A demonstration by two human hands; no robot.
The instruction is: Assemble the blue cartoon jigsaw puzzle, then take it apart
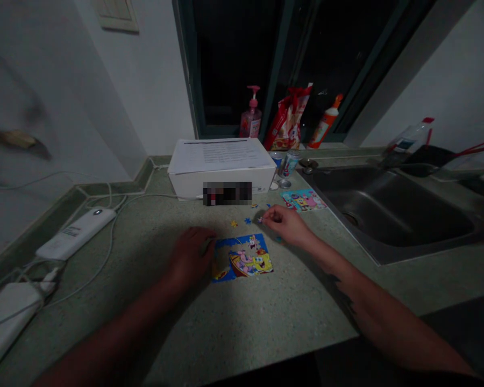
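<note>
Head view, our left hand [191, 253] open, flat on left edge of puzzle [245, 259], our right hand [285, 223] pinching piece [260, 219] just beyond puzzle

Both forearms are bare up to the lower edge of view, as are the left hand [191, 252] and right hand [287, 223], and a dark tattoo-like mark [344, 293] sits on the right forearm.

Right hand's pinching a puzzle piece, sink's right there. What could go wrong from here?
1. The piece pinched in the right hand is tiny; it could slip, and the sink lies close on that side.
2. Loose pieces lie beside the puzzle; a wrist sweep might scatter them.
3. The left hand only rests at the puzzle's edge, so the puzzle may shift when pressing.
</note>
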